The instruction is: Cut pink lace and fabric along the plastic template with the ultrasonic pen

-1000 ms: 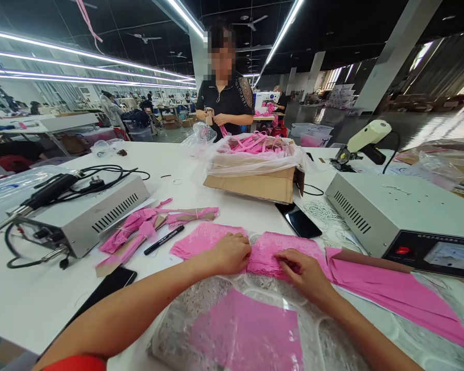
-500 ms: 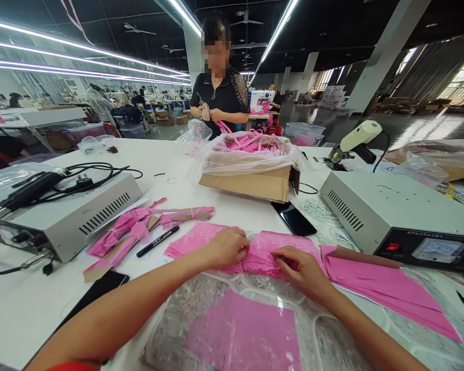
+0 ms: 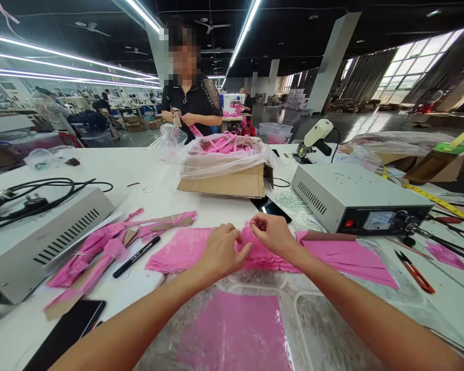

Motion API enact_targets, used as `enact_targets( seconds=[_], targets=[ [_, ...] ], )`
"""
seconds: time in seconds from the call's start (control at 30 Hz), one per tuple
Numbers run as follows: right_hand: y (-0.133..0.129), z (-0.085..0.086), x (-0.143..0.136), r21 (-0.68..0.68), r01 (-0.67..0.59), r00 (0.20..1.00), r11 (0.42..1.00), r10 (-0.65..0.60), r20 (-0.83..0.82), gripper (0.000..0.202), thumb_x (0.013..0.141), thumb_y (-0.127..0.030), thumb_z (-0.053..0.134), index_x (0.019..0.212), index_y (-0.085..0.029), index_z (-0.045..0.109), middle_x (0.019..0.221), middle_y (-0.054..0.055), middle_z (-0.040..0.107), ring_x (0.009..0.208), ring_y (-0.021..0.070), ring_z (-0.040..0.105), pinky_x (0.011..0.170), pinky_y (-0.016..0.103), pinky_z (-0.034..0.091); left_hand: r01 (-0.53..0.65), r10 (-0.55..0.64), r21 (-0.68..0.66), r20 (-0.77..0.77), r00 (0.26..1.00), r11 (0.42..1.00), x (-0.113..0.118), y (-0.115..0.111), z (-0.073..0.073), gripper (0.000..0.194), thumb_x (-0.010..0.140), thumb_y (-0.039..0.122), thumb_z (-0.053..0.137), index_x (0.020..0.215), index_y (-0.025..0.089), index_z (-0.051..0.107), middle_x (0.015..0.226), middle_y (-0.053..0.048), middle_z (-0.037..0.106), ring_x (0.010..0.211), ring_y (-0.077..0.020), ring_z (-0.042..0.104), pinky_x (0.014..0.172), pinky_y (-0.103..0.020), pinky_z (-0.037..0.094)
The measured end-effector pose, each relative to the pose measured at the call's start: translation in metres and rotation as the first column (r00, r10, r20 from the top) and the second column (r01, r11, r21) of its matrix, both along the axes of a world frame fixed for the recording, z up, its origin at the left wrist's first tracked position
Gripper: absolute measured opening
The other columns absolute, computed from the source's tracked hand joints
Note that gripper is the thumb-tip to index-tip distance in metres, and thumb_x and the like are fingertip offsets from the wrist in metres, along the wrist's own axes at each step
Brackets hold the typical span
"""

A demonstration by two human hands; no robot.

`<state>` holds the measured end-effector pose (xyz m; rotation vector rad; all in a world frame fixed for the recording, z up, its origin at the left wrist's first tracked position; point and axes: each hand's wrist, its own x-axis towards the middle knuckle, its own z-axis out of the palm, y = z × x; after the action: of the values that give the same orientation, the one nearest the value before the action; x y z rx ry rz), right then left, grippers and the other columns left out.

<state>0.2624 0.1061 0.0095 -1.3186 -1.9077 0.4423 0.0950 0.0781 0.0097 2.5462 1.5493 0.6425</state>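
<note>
My right hand pinches the edge of a pink lace fabric piece, raised from the pink stack in front of me. Beside it on the left, my left hand rests on the pink lace pieces, its thumb held apart from the fingers. Smooth pink fabric pieces lie fanned out to the right, along a brown strip. Nearer to me, a pink panel shows beneath a clear, glossy plastic sheet.
Grey metal boxes with cables flank the work area. A carton of pink straps stands ahead, with a co-worker behind it. Tied pink bundles, a black marker, phones and orange-handled snips lie about.
My right hand has lifted a lace edge up and leftward from the stack. My left hand has opened its thumb away from the fingers. The view has turned right.
</note>
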Motion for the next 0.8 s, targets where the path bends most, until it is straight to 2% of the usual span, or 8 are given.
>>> enact_targets(
  seconds=[0.17, 0.3, 0.4, 0.47, 0.53, 0.6, 0.73, 0.8],
  targets=[
    [-0.002, 0.031, 0.011, 0.055, 0.11, 0.99, 0.992, -0.104, -0.094, 0.01, 0.073, -0.014, 0.059, 0.066, -0.021, 0.059, 0.056, -0.003, 0.063, 0.051, 0.0118, 0.057, 0.054, 0.025, 0.043, -0.048, 0.048, -0.038, -0.008, 0.999, 0.998, 0.053, 0.003, -0.007, 0.043, 0.086, 0.056, 0.06, 0.07, 0.016, 0.063, 0.078, -0.008, 0.063, 0.08, -0.025, 0.061, 0.077, -0.04, 0.045],
    [-0.009, 0.057, 0.028, 0.09, 0.196, 0.968, 0.976, -0.178, -0.179, 0.006, 0.072, -0.016, 0.059, 0.069, -0.021, 0.06, 0.057, -0.003, 0.065, 0.053, 0.0128, 0.061, 0.055, 0.025, 0.046, -0.072, 0.071, -0.031, -0.031, 0.997, 0.997, 0.092, 0.015, -0.003, 0.031, 0.093, 0.045, 0.059, 0.089, 0.014, 0.064, 0.088, -0.004, 0.064, 0.081, -0.0184, 0.062, 0.078, -0.037, 0.05],
    [-0.025, 0.073, 0.065, 0.076, 0.304, 0.927, 0.95, -0.277, -0.252, 0.006, 0.077, -0.024, 0.057, 0.078, -0.02, 0.061, 0.063, 0.0, 0.067, 0.056, 0.0143, 0.064, 0.056, 0.025, 0.049, -0.024, 0.025, 0.016, -0.048, 0.999, 1.0, 0.105, 0.016, 0.003, 0.02, 0.095, 0.033, 0.057, 0.094, 0.014, 0.062, 0.092, -0.004, 0.062, 0.085, -0.0179, 0.061, 0.079, -0.037, 0.05],
    [-0.045, 0.073, 0.098, 0.032, 0.38, 0.892, 0.925, -0.357, -0.279, 0.013, 0.08, -0.031, 0.054, 0.081, -0.019, 0.061, 0.065, 0.001, 0.067, 0.055, 0.0151, 0.065, 0.054, 0.026, 0.05, 0.064, -0.061, 0.059, -0.058, 0.996, 0.996, 0.108, 0.007, 0.005, 0.014, 0.093, 0.025, 0.055, 0.086, 0.016, 0.062, 0.09, -0.006, 0.062, 0.088, -0.0217, 0.06, 0.081, -0.039, 0.048],
    [-0.073, 0.059, 0.127, -0.031, 0.442, 0.86, 0.897, -0.433, -0.271, 0.019, 0.081, -0.037, 0.053, 0.08, -0.019, 0.06, 0.063, 0.002, 0.066, 0.053, 0.0158, 0.064, 0.053, 0.027, 0.05, 0.204, -0.197, 0.095, -0.082, 0.977, 0.974, 0.105, -0.009, 0.001, 0.012, 0.089, 0.019, 0.053, 0.081, 0.017, 0.062, 0.089, -0.008, 0.061, 0.089, -0.0243, 0.058, 0.082, -0.04, 0.046],
    [-0.107, 0.033, 0.149, -0.112, 0.471, 0.848, 0.875, -0.484, -0.215, 0.02, 0.079, -0.038, 0.053, 0.073, -0.02, 0.06, 0.053, 0.001, 0.063, 0.047, 0.0158, 0.06, 0.05, 0.027, 0.047, 0.374, -0.36, 0.114, -0.124, 0.925, 0.92, 0.1, -0.032, -0.008, 0.009, 0.085, 0.016, 0.054, 0.079, 0.017, 0.06, 0.088, -0.008, 0.062, 0.086, -0.0243, 0.056, 0.082, -0.041, 0.045],
    [-0.169, -0.027, 0.165, -0.255, 0.503, 0.845, 0.826, -0.531, -0.053, 0.023, 0.074, -0.038, 0.054, 0.059, -0.021, 0.059, 0.047, 0.0, 0.06, 0.043, 0.0163, 0.056, 0.047, 0.028, 0.04, 0.636, -0.608, 0.12, -0.207, 0.767, 0.762, 0.087, -0.078, -0.035, 0.01, 0.079, 0.009, 0.056, 0.074, 0.018, 0.057, 0.08, -0.005, 0.06, 0.078, -0.0212, 0.054, 0.086, -0.04, 0.046],
    [-0.19, -0.046, 0.168, -0.301, 0.532, 0.831, 0.792, -0.556, 0.007, 0.023, 0.074, -0.039, 0.053, 0.061, -0.022, 0.061, 0.049, 0.0, 0.062, 0.046, 0.0172, 0.056, 0.048, 0.029, 0.04, 0.702, -0.669, 0.121, -0.228, 0.708, 0.702, 0.082, -0.092, -0.045, 0.011, 0.078, 0.007, 0.055, 0.076, 0.017, 0.057, 0.08, -0.005, 0.06, 0.077, -0.0208, 0.054, 0.091, -0.041, 0.045]
  ],
)
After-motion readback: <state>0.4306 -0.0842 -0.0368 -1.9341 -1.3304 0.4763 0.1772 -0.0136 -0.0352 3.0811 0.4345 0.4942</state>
